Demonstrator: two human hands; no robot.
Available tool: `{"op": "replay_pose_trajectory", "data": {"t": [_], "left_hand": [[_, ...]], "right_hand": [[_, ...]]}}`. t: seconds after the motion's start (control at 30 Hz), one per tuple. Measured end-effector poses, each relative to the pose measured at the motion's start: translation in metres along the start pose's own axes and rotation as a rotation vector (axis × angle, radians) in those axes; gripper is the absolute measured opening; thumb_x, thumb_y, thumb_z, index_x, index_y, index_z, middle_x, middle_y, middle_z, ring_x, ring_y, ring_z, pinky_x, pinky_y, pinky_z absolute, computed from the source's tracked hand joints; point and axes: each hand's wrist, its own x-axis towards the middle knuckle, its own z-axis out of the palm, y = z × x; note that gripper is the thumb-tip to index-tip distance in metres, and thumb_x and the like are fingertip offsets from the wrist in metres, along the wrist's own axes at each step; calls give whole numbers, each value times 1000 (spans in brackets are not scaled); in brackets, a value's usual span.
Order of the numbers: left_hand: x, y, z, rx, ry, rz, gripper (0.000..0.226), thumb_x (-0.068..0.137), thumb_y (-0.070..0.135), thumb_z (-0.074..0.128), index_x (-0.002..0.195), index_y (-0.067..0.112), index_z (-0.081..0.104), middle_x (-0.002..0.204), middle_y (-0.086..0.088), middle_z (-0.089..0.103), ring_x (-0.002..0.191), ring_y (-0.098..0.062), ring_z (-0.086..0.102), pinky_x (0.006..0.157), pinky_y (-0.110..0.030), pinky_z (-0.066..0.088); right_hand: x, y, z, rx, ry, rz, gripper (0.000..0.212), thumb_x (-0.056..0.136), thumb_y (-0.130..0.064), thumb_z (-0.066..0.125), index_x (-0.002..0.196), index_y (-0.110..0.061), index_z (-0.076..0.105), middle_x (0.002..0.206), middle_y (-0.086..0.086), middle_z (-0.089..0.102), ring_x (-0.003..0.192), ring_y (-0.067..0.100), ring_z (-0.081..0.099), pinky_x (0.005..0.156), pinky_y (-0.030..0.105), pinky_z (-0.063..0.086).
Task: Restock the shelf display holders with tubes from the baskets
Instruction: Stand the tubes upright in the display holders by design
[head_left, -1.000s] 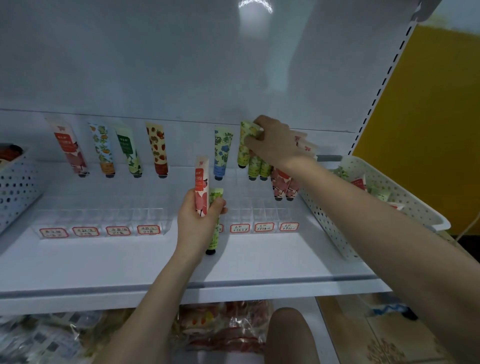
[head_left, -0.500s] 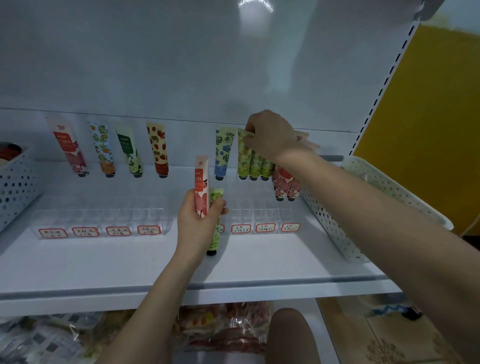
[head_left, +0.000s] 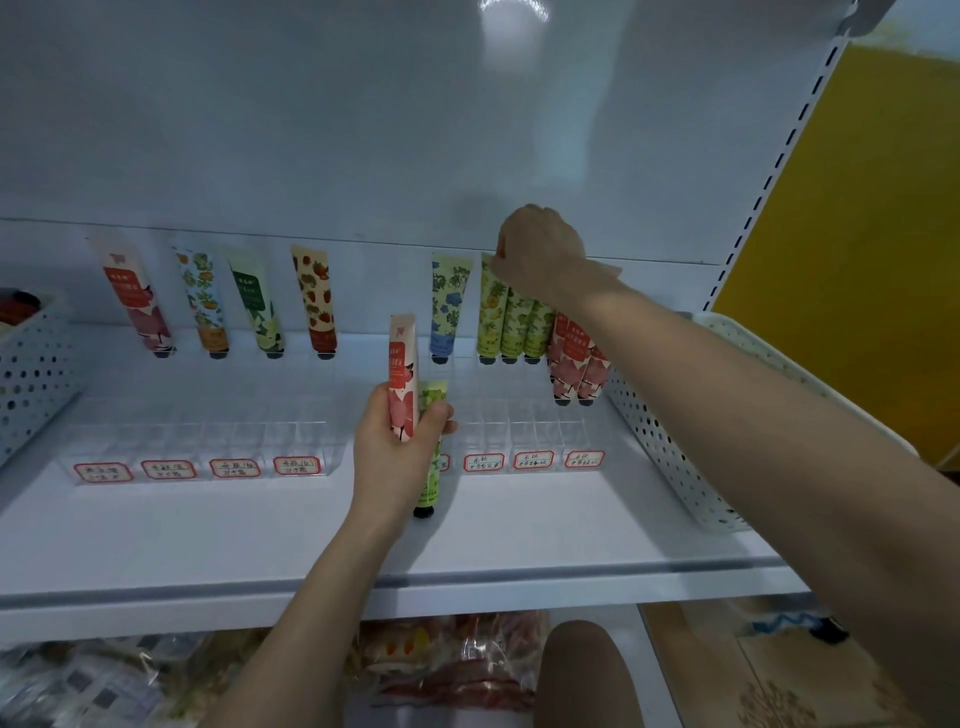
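Observation:
My left hand (head_left: 397, 452) grips two tubes upright over the shelf's middle: a red-pink flower tube (head_left: 402, 374) and a green tube (head_left: 430, 457) behind it, cap down. My right hand (head_left: 540, 254) reaches to the back of the shelf, its fingertips on the top of the yellow-green pineapple tube (head_left: 491, 312), which stands cap down in the clear display holder (head_left: 524, 421) on the right. Two more yellow-green tubes (head_left: 527, 327) and red-pink tubes (head_left: 574, 364) stand beside it. A blue flower tube (head_left: 448, 306) stands to its left.
A second clear holder (head_left: 197, 441) on the left has single tubes (head_left: 311, 299) standing at its back. A white perforated basket (head_left: 670, 431) sits at the shelf's right end, another basket (head_left: 31, 374) at the left. Packaged goods (head_left: 457, 660) lie on the shelf below.
My right hand has pushed the pineapple tube back and down, from tilted to standing in its slot next to the other yellow-green tubes. My left hand stayed in place with its two tubes.

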Motion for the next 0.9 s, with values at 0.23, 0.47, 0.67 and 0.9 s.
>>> {"op": "replay_pose_trajectory", "data": {"t": [0.23, 0.47, 0.67, 0.9], "left_hand": [[-1, 1, 0, 14, -8, 2, 14, 90, 12, 58, 90, 24, 51, 91, -5, 66, 67, 3, 65, 57, -10, 49], [-4, 8, -4, -89, -50, -69, 14, 89, 6, 57, 96, 17, 55, 91, -5, 69, 73, -7, 69, 55, -18, 53], [-8, 25, -6, -81, -19, -20, 14, 85, 9, 63, 87, 22, 58, 80, 2, 62, 75, -10, 60, 65, -19, 49], [-11, 54, -1, -166, -86, 46, 19, 77, 5, 70, 87, 19, 61, 80, 6, 67, 80, -9, 64, 76, -19, 51]], "right_hand": [[0, 2, 2, 15, 16, -3, 18, 92, -7, 47, 103, -6, 62, 113, 10, 56, 106, 26, 53, 75, 28, 39], [-2, 14, -1, 204, 43, -44, 24, 90, -23, 56, 106, -6, 64, 114, 8, 59, 107, 23, 54, 82, 25, 43], [-43, 24, -25, 616, 305, -8, 21, 93, -14, 50, 103, -5, 66, 95, 3, 65, 85, 12, 57, 73, 12, 45], [-135, 29, -4, 847, -116, -52, 11, 91, -16, 57, 86, -14, 66, 82, 2, 68, 67, 0, 60, 62, 11, 48]]}}
